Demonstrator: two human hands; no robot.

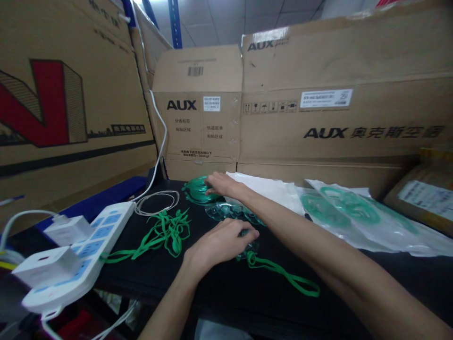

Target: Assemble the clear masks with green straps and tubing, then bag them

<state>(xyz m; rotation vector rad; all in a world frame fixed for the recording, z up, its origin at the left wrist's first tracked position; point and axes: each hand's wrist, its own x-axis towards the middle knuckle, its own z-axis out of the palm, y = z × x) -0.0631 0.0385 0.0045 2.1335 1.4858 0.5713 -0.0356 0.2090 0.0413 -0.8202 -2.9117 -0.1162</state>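
Observation:
My right hand (224,184) reaches across to a stack of shiny green translucent plastic rings (197,190), its fingers curled at the right edge of the stack. Nearer to me, my left hand (221,240) is closed over a clear greenish plastic piece (252,246), which it mostly hides. A green strap (283,273) with a rolled end trails from beside that piece to the right. Between my hands lies clear, bumpy moulded plastic (221,210), partly under my right forearm. Left of my left hand sits a tangle of green straps (170,233).
A white power strip (109,231) with plugged-in adapters (47,267) runs along the left side, near a coiled pale cable (157,203). Clear bags with green rings (354,208) and a white sheet (272,186) lie at right. Cardboard boxes (201,108) wall off the back.

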